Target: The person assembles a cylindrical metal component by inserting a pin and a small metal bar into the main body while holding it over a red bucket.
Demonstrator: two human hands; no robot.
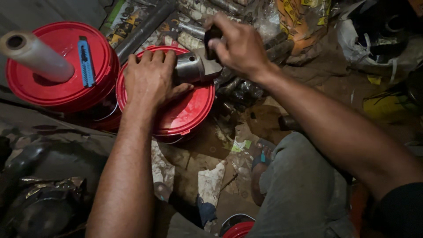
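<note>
- Left hand (150, 79) lies flat, fingers spread, palm pressing down on the red plastic bucket lid (189, 112), its fingertips against the grey metal cylindrical part (194, 67).
- Right hand (235, 46) comes in from the far side, wrist bent, fingers pinching a small black piece (212, 39) right at the top end of that metal part.
- Metal part rests on the far edge of the lid, dull and smooth, with a round hole in its side.
- Just left, a second red bucket lid (61, 88) carries a blue utility knife (86, 61) and a roll of clear film (35, 55).
- Beyond the hands, dark metal tubes (145, 28) and printed wrappers (299, 17) pile up.
- Below, torn cardboard scraps (211, 180) litter a grimy floor (264, 119), dimly lit.
</note>
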